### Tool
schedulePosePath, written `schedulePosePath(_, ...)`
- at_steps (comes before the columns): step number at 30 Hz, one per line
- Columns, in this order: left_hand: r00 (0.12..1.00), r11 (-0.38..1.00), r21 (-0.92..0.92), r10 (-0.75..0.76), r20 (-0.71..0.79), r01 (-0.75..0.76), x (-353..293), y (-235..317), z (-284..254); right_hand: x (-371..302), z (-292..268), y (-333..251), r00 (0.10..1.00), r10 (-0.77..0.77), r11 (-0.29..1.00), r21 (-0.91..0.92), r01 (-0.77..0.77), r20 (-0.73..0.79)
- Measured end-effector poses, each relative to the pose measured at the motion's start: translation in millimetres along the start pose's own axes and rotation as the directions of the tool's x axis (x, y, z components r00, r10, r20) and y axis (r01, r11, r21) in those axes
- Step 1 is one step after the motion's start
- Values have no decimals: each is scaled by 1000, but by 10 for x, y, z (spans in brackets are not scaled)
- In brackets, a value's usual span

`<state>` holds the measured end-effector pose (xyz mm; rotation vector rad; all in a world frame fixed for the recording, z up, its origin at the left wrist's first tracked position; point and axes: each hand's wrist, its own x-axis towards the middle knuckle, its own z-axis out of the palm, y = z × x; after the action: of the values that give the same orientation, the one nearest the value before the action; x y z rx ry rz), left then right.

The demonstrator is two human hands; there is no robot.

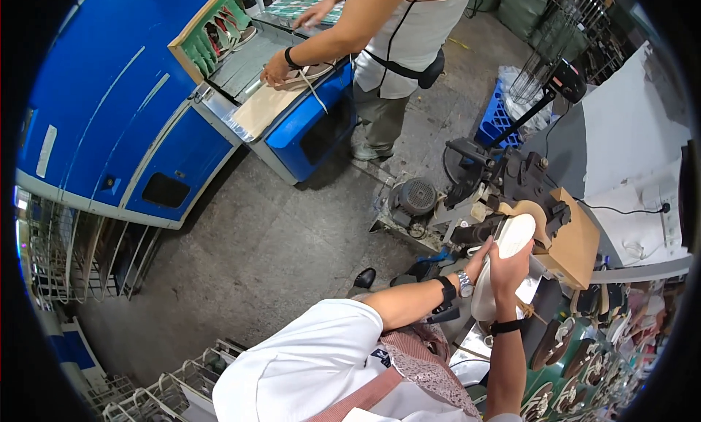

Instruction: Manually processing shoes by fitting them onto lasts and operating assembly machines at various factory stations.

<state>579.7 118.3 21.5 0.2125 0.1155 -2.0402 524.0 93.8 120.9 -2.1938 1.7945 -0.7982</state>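
Note:
In front of a dark metal machine, I hold a shoe with a white sole, its sole turned up toward me. My left hand grips its left side, with a watch and a black band on that wrist. My right hand wraps round its right side, a black band at the wrist. The end of the shoe away from me sits close beside a curved tan pad on the machine; whether they touch I cannot tell. My hands partly cover the middle of the shoe.
A cardboard box stands right of the machine, an electric motor left of it. Several shoes lie on green racks at lower right. A co-worker handles a shoe at a blue machine. A blue basket stands behind.

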Motion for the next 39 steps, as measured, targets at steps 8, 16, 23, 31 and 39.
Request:
schedulePosePath(8, 992, 995, -26, 102, 69, -101, 10, -109, -40, -165, -70, -102, 996, -38, 996, 75, 43, -78)
schedulePosePath(16, 967, 940, 340, 114, -227, -31, -523, 51, -686, -861, -246, -37, 962, 245, 709, 656, -261, 118)
schedulePosePath(23, 988, 345, 931, 44, -145, 122, -1626, 720, -189, -336, 378, 345, 794, 78, -312, 771, -554, 602)
schedulePosePath(31, 920, 313, 914, 209, -333, 260, -2226, 653, -140, -490, 51, 104, 777, -39, -374, 712, -594, 628)
schedulePosePath(39, 972, -305, 938, -110, -207, 165, -926, -556, -204, -2057, -1669, 1527, 878, 461, 655, 716, -242, -125)
